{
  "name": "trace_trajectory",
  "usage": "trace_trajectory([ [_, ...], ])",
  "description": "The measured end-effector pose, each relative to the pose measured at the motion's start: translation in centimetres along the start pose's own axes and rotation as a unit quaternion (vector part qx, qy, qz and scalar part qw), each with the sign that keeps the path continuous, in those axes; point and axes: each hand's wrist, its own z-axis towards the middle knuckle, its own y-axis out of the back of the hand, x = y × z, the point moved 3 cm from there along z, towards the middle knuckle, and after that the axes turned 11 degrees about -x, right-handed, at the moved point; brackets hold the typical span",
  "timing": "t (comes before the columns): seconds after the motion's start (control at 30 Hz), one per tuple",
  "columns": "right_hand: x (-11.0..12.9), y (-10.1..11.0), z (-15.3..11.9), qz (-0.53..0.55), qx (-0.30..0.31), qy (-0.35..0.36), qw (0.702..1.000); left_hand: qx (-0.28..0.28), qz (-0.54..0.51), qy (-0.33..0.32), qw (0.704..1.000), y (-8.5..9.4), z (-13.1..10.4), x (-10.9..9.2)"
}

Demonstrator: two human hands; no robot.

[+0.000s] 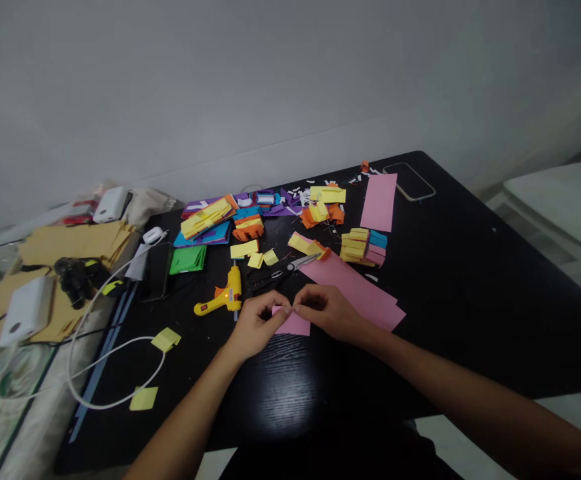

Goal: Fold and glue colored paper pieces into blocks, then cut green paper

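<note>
A: Hands?
B: Left hand (260, 323) and right hand (334, 312) both pinch the small pink paper (295, 325) at its far edge, nearer the table's (470, 307) near edge.
A: Progress?
B: Folded bundles (187, 259) toward the far edge look done; this piece seems part-worked; larger pink sheets (353, 287) lie flat, apparently unworked.

Crafting table (445, 320) beside plain wall (270, 87).

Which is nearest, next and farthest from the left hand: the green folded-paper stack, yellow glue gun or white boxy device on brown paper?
1. Yellow glue gun, just left of the left hand.
2. Green folded-paper stack, farther left.
3. White boxy device, far left, on brown paper.
</note>
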Motion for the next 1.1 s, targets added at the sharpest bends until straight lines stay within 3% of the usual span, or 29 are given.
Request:
trace_trajectory([
  [0.27, 0.4, 0.4, 0.3, 0.019, -0.010, -0.018, 1.000, -0.064, -0.022, 0.026, 0.997, 0.9, 0.1, -0.1],
  [0.57, 0.3, 0.6, 0.4, 0.052, -0.024, -0.012, 0.998, -0.096, -0.029, 0.042, 0.994, 1.3, 0.4, 0.2],
  [0.87, 0.2, -0.2, -0.2, -0.005, -0.003, 0.008, 1.000, -0.032, -0.020, 0.017, 0.999, 0.0, 0.0, 0.1],
  [1.1, 0.8, 0.2, -0.1, -0.027, -0.009, 0.023, 0.999, -0.014, -0.026, 0.000, 1.000, 1.0, 0.5, -0.1],
])
